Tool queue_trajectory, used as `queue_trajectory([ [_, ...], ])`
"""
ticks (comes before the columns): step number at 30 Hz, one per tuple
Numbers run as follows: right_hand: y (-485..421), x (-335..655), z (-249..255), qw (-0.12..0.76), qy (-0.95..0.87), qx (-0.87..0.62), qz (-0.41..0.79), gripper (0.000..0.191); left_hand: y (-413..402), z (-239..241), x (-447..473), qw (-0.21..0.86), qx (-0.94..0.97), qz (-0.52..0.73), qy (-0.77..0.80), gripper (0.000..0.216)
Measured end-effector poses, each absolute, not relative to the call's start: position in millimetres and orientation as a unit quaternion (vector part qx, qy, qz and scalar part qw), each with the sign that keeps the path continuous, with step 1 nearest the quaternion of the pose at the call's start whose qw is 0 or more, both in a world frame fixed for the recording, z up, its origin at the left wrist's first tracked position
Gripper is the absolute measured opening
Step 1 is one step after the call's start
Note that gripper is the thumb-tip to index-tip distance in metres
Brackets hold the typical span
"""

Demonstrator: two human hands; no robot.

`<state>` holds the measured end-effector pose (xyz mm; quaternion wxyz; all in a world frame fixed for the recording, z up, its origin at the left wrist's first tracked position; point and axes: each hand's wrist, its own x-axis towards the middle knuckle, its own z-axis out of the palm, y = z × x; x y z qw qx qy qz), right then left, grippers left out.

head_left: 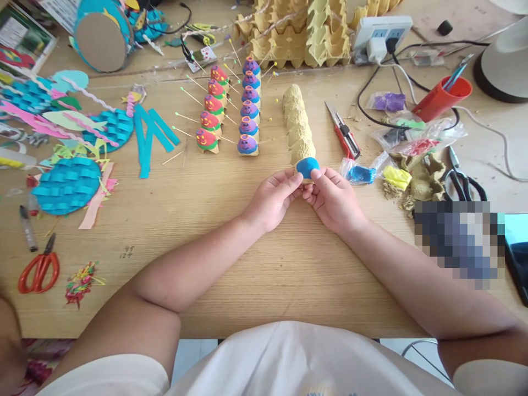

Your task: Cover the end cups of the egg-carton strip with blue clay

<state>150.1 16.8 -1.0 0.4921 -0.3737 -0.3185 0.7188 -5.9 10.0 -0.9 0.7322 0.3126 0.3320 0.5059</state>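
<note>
A tan strip of egg carton (299, 124) with several cups in a row points away from me. Blue modelling clay (307, 167) covers the top of its nearest cup. My left hand (277, 197) grips that cup from the left, thumb pressed on the clay's edge. From the right, my right hand (335, 199) pinches the same cup, its thumb also on the clay. The fingers of both hands meet under the near end. Left of the strip stand two finished rows of painted-looking cups, one purple and blue (247, 144), one red and green (207, 140), with faces and thin sticks.
A utility knife (345, 135) lies right of the strip. Bagged blue clay (361, 174), yellow clay (396, 177), black scissors (460, 179) and a red cup (443, 98) are farther right. Woven blue paper crafts (66, 185) and red-handled scissors (40, 270) lie left. Egg trays (284, 44) stand behind.
</note>
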Motion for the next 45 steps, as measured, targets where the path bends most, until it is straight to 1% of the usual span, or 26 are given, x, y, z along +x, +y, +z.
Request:
queue_trajectory([
  [5, 15.0, 146.4, -3.1, 0.504, -0.330, -0.381, 0.701, 0.064, 11.2, 2.8, -5.7, 0.737, 0.310, 0.493, 0.342, 0.044],
  [11, 11.3, 144.1, -6.1, 0.499, -0.382, -0.392, 0.672, 0.064, 9.8, 2.5, -5.2, 0.731, 0.287, 0.502, 0.362, 0.039],
  [17, 8.1, 144.5, -2.4, 0.511, -0.391, -0.381, 0.664, 0.059, 7.6, 1.0, -4.6, 0.718, 0.302, 0.512, 0.361, 0.042],
  [21, 8.8, 145.7, -2.5, 0.511, -0.392, -0.377, 0.665, 0.061, 6.6, 1.6, -3.6, 0.719, 0.305, 0.523, 0.340, 0.044],
  [27, 8.4, 146.4, -1.6, 0.514, -0.433, -0.402, 0.621, 0.063, 4.7, 3.2, -2.3, 0.717, 0.297, 0.523, 0.354, 0.043],
  [31, 7.2, 146.7, -0.6, 0.515, -0.444, -0.413, 0.606, 0.059, 4.1, 3.6, -2.1, 0.713, 0.306, 0.528, 0.346, 0.041],
  [34, 7.2, 146.6, -1.2, 0.519, -0.436, -0.403, 0.615, 0.056, 4.4, 3.7, -1.7, 0.696, 0.308, 0.535, 0.367, 0.039],
  [37, 7.5, 146.8, -2.1, 0.514, -0.404, -0.374, 0.657, 0.054, 5.0, 1.9, -1.9, 0.687, 0.307, 0.545, 0.369, 0.038],
  [41, 8.2, 147.6, -2.1, 0.502, -0.342, -0.349, 0.714, 0.049, 5.2, -2.7, -3.6, 0.695, 0.303, 0.556, 0.342, 0.037],
  [45, 10.6, 147.7, 0.0, 0.505, -0.337, -0.344, 0.716, 0.048, 5.8, -2.5, -6.2, 0.716, 0.310, 0.529, 0.334, 0.041],
])
